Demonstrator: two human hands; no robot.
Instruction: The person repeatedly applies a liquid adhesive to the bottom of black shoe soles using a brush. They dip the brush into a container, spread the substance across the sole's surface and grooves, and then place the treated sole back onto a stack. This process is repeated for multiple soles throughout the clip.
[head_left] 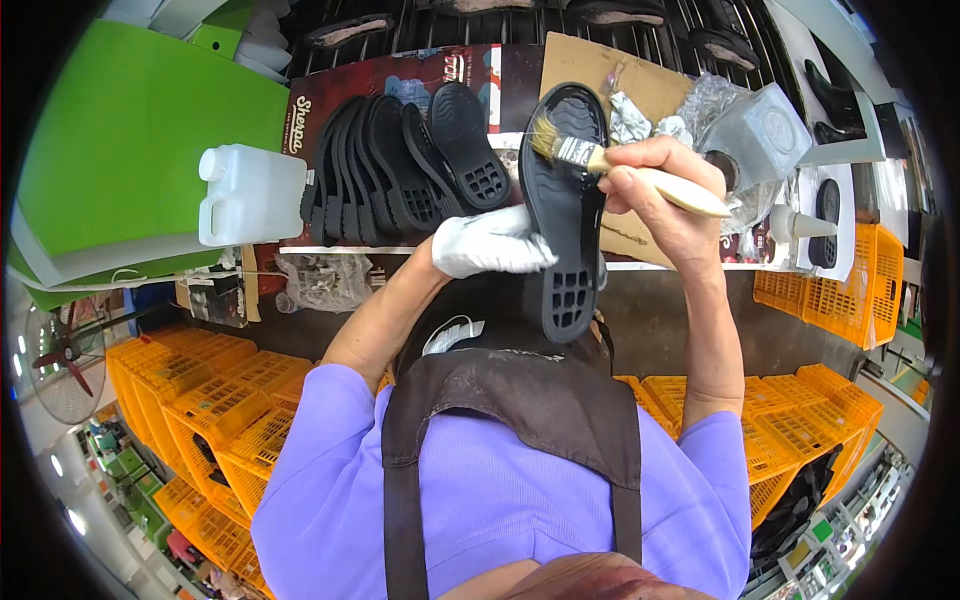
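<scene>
A black shoe sole (560, 235) stands lengthwise in front of me, its heel end with square hollows toward my body. My left hand (490, 243), in a white glove, grips the sole by its left edge; part of the fingers is hidden behind it. In my bare right hand (668, 190) is a paintbrush (580, 152) with a pale wooden handle, held between thumb and fingers. Its bristles touch the upper part of the sole. To the left, several more black soles (390, 165) lean in a row on the printed cardboard, and one sole (468, 145) lies nearest the brush.
A white plastic jug (252, 195) stands left of the soles. At the right are a cut-open translucent container (757, 137), bubble wrap (712, 100) and a white nozzle bottle (800, 224). Shoes rest on a roller rack (400, 32) at the back. Orange crates (215, 400) stand behind me.
</scene>
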